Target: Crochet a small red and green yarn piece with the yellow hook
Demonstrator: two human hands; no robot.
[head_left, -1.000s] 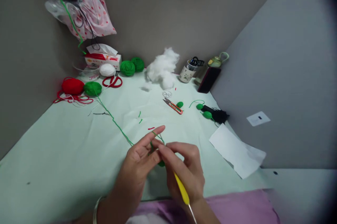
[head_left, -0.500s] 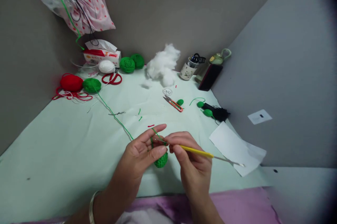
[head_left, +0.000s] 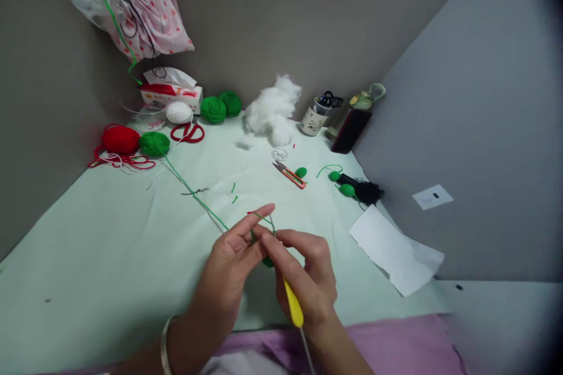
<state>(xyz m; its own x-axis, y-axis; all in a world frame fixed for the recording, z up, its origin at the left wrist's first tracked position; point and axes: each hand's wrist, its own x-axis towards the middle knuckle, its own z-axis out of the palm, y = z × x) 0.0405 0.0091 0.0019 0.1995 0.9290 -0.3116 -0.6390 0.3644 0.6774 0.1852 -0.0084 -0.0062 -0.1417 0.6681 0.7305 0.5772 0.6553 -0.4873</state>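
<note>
My left hand pinches a small green crocheted piece, mostly hidden between thumb and fingers, with green yarn looped over the raised index finger. My right hand grips a yellow-handled crochet hook, its metal tip at the green piece and its tail pointing toward my body. The yarn strand runs across the pale green table to a green yarn ball at the far left.
A red yarn ball, red scissors, a white ball, two more green balls, a tissue box, white stuffing, thread snips, small green pieces, a cup and white paper lie around.
The hook, pointing right half a second ago, has swung back so its handle points toward me. The green piece has slipped deeper behind my fingers.
</note>
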